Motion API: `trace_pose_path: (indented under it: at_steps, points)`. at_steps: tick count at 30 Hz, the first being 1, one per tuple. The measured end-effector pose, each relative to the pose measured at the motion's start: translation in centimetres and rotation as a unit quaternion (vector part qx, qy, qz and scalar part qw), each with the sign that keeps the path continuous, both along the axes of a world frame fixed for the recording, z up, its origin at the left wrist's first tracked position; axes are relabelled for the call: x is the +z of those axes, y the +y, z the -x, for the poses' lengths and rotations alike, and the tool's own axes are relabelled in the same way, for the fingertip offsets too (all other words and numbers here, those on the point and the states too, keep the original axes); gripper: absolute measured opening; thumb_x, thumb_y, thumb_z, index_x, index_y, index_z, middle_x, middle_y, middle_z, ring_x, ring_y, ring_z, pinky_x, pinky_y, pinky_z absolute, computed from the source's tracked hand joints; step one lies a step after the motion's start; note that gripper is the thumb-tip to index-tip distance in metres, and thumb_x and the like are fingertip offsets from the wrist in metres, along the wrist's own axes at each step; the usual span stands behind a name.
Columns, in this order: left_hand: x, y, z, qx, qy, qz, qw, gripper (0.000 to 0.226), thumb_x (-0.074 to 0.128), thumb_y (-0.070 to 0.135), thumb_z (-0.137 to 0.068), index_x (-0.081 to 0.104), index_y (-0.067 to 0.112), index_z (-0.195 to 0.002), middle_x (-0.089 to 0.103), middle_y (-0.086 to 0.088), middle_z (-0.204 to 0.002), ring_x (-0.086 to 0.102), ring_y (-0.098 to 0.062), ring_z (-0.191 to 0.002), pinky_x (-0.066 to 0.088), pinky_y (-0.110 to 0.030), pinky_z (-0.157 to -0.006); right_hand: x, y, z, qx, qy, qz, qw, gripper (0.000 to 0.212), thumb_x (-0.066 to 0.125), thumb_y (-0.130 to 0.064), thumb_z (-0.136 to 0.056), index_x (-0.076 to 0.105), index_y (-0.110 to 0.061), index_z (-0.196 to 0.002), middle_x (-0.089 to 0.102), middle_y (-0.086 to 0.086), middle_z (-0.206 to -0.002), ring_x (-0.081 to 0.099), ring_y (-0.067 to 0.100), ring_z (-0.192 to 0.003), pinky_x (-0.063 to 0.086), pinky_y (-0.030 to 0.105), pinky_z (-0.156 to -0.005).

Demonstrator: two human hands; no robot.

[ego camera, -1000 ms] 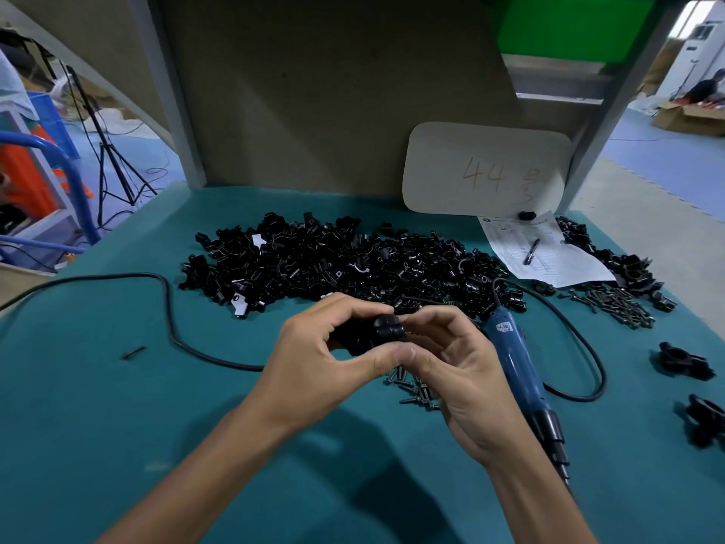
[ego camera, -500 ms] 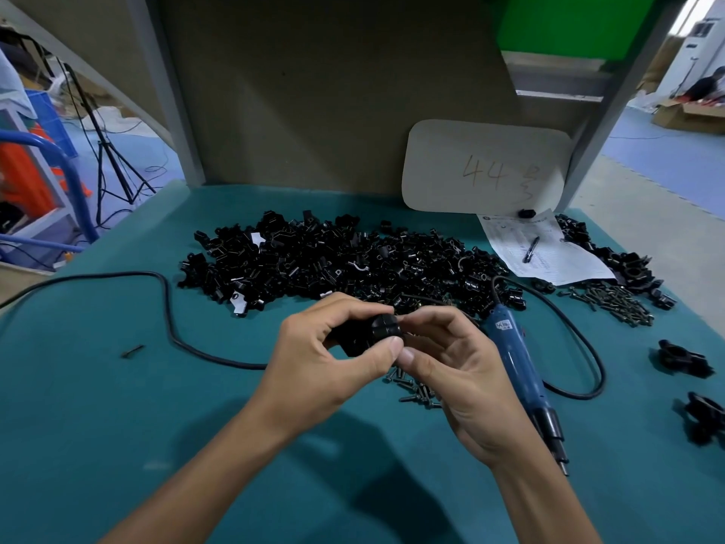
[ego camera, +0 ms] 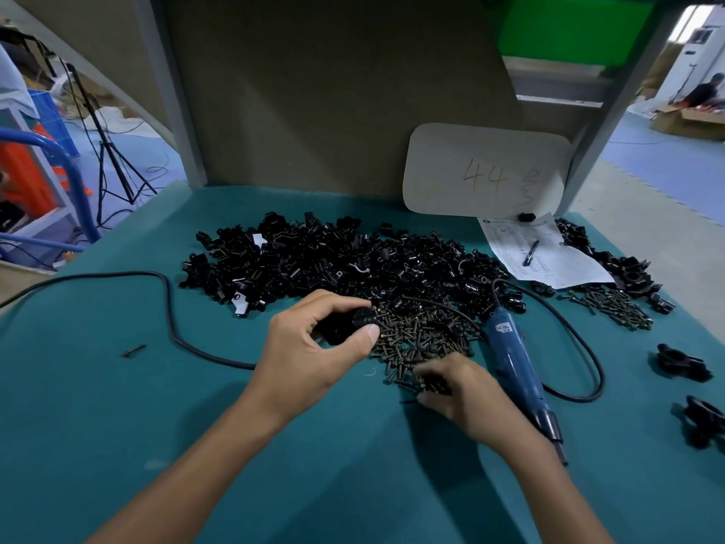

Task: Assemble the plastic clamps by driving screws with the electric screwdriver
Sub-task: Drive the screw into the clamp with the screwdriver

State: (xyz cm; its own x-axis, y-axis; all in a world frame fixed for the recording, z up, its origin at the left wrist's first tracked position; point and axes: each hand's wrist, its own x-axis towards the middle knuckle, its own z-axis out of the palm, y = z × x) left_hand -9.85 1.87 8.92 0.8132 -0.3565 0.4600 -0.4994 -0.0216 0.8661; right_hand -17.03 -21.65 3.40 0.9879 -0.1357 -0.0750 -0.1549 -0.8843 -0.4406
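**Now: L hand on a clamp, R hand down in the screws**

L hand (ego camera: 314, 343) is raised just over the table (ego camera: 117, 426), approx. centre of view. Thumb and curled fingers are closed round a black plastic clamp (ego camera: 353, 323), thumb tip pressed on its near side. Clamp sits right at the left edge of the screw pile (ego camera: 419, 335), a loose brass-dark heap in front of the big pile of black clamp parts (ego camera: 333, 265).

R hand (ego camera: 467, 394) is low at the pile's near edge, knuckles up, fingers bent down among the screws. Fingertips are hidden under the hand, so can't tell if they pinch a screw or just rest there.

Electric screwdriver (ego camera: 518, 367), blue body w/ dark nose, runs along the outer side of the R hand and wrist, bit end toward the person. Whether the hand grips it can't be told. Its cable (ego camera: 580, 347) loops off to the right.

Misc.: a second black cable (ego camera: 168, 308) curves across the left of the table, one stray screw (ego camera: 133, 350) beside it. Far right has a smaller screw heap (ego camera: 612, 308), more clamp parts (ego camera: 623, 268), and two separate black clamps (ego camera: 680, 363) (ego camera: 702, 422). A paper sheet (ego camera: 549, 265) w/ a pen (ego camera: 530, 253) on it lies at the back right, below a card (ego camera: 486, 170) marked 44.
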Motion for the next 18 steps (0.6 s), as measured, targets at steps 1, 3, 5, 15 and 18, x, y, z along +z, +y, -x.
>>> trace_pose_path:
  at_steps: [1, 3, 5, 15, 18]
  points:
    - [-0.2, 0.0, -0.2, 0.006, 0.004, -0.002, 1.0, 0.02, 0.073, 0.043, -0.079, 0.075, 0.037, -0.098, 0.07, 0.005, -0.096, 0.066, -0.018, -0.085, 0.053, -0.024, -0.075, -0.7, 0.1, -0.1, -0.004, 0.016, -0.003, 1.0, 0.036, 0.071, -0.04, -0.094, 0.066, -0.034, -0.13, 0.054, -0.009, -0.117, 0.052, 0.014, -0.118, 0.041, 0.027, -0.099]
    - [-0.7, -0.1, -0.7, 0.02, 0.006, -0.012, 1.0, 0.02, 0.073, 0.044, -0.078, 0.075, 0.038, -0.097, 0.07, 0.006, -0.096, 0.067, -0.018, -0.087, 0.053, -0.024, -0.076, -1.6, 0.3, -0.4, -0.008, 0.006, 0.01, 1.0, 0.031, 0.068, -0.041, -0.096, 0.067, -0.033, -0.126, 0.049, -0.01, -0.109, 0.052, 0.016, -0.115, 0.04, 0.027, -0.093]
    - [-1.2, -0.3, -0.9, 0.031, 0.013, -0.021, 0.999, 0.021, 0.072, 0.045, -0.077, 0.075, 0.037, -0.096, 0.07, 0.009, -0.094, 0.067, -0.015, -0.085, 0.051, -0.021, -0.074, -2.1, 0.7, -0.7, 0.0, -0.011, 0.048, 0.999, 0.03, 0.065, -0.039, -0.098, 0.066, -0.032, -0.127, 0.046, -0.009, -0.105, 0.053, 0.019, -0.113, 0.042, 0.03, -0.091]
    - [-2.8, 0.2, -1.1, 0.054, 0.029, -0.072, 0.996, 0.022, 0.077, 0.036, -0.081, 0.076, 0.03, -0.102, 0.069, 0.015, -0.094, 0.065, -0.01, -0.088, 0.05, -0.019, -0.077, -3.5, 2.6, -0.6, 0.054, -0.081, 0.094, 0.991, 0.026, 0.053, -0.039, -0.104, 0.064, -0.029, -0.126, 0.053, -0.005, -0.115, 0.047, 0.02, -0.108, 0.039, 0.027, -0.092]
    - [-2.6, 0.1, -0.9, 0.048, 0.002, -0.082, 0.995, 0.023, 0.078, 0.033, -0.082, 0.076, 0.029, -0.104, 0.069, 0.016, -0.096, 0.065, -0.011, -0.091, 0.049, -0.017, -0.08, -3.3, 3.0, -0.7, 0.064, -0.1, 0.101, 0.988, 0.025, 0.048, -0.041, -0.106, 0.063, -0.027, -0.121, 0.054, -0.005, -0.109, 0.047, 0.02, -0.104, 0.039, 0.03, -0.093]
